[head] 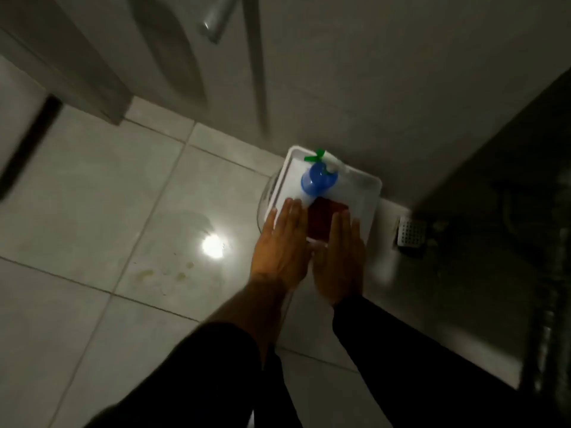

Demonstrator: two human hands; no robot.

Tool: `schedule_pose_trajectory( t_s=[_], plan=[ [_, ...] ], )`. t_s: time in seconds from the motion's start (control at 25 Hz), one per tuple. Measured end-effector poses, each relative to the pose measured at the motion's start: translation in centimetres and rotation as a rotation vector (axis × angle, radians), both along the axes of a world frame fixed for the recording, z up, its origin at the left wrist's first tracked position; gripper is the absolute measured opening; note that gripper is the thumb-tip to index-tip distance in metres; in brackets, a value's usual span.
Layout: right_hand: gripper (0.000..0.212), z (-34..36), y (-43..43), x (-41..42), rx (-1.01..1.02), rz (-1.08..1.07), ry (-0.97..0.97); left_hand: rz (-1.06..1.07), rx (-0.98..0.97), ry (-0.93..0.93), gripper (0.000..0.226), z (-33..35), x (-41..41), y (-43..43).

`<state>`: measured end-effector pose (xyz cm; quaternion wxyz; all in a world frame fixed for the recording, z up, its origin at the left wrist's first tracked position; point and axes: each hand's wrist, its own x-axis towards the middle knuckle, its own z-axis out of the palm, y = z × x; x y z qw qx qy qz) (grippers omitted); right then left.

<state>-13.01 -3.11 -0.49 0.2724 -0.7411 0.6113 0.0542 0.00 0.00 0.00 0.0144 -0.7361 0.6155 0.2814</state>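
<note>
A white rectangular tray [369, 193] sits on top of a round container by the wall. On the tray stand a blue spray bottle [318, 180] with a green nozzle and a dark red flat object [324, 219]. My left hand [282, 242] is stretched out with straight fingers over the tray's near left edge. My right hand [341, 257] is stretched out the same way over the near right part, beside the red object. Whether the palms touch the tray I cannot tell. Both hands hold nothing.
Pale glossy floor tiles [108, 196] reflect a bright light spot, with faint stains near it. A white floor drain grate [412, 231] lies right of the tray at the wall foot. A door [173, 41] with a metal handle stands at the back; dark shadow fills the right side.
</note>
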Motion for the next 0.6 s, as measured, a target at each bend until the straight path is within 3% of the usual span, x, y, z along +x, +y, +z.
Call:
schedule_pose_trajectory(
  t_s=[0.12, 0.24, 0.4, 0.6],
  plan=[
    [0.069, -7.7, -4.9, 0.0, 0.161, -0.348, -0.136, 0.124, 0.065, -0.031, 0.072, -7.5, -0.4, -4.5],
    [0.075, -12.8, -9.3, 0.3, 0.249, -0.641, -0.12, 0.208, 0.164, 0.015, 0.056, -12.8, -2.3, -8.1],
    [0.086, -16.9, -12.3, 0.0, 0.35, -0.834, -0.095, 0.325, 0.156, 0.076, 0.046, -17.0, -4.5, -11.2],
    [0.043, -16.3, -12.0, -1.4, 0.34, -1.028, -0.474, 0.664, 0.165, 0.431, 0.043, -17.6, -4.5, -13.0]
  ],
)
